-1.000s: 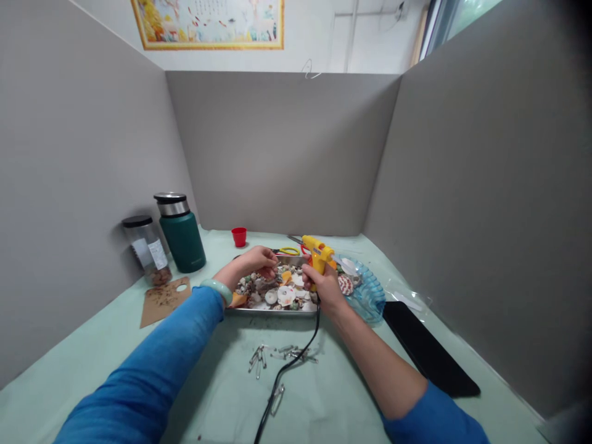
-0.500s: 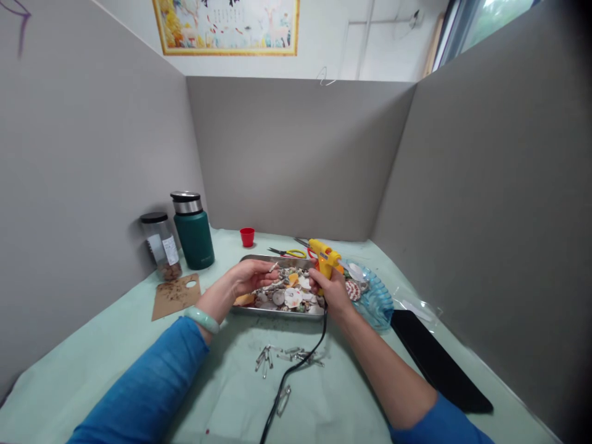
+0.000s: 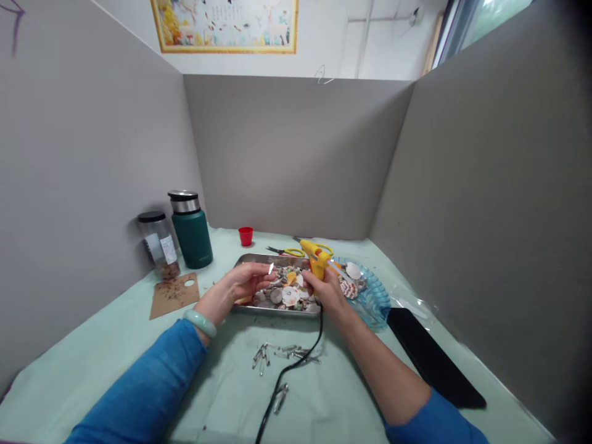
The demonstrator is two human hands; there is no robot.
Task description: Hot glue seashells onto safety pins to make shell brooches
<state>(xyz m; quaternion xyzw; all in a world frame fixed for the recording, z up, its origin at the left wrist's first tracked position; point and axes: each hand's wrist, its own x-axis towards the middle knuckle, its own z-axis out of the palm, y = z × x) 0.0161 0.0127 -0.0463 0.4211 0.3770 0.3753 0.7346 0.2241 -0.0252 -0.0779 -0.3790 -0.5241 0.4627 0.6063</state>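
My left hand [image 3: 247,282] is over the left side of a metal tray [image 3: 276,312]. Its thumb and fingers pinch a small, shiny whitish piece [image 3: 271,269], too small to tell its kind. Seashells [image 3: 291,296] of several sizes fill the tray. My right hand [image 3: 327,288] grips a yellow hot glue gun [image 3: 316,259] above the tray's right side. The gun's nozzle points up and left, and a clear glue stick [image 3: 337,269] sticks out of its back. Its black cord [image 3: 296,365] runs down toward me, across loose safety pins [image 3: 261,357] on the table.
A blue scalloped plate [image 3: 380,296] with shells stands right of the tray, beside a long black object [image 3: 432,357]. Yellow-handled scissors [image 3: 292,251] and a red cup [image 3: 245,237] lie behind. At left are a green bottle [image 3: 192,237], a jar [image 3: 160,246] and brown card [image 3: 173,297].
The small piece in my left fingers has turned and now stands more upright, catching light. The glue gun has shifted slightly left. The whole view has moved a little.
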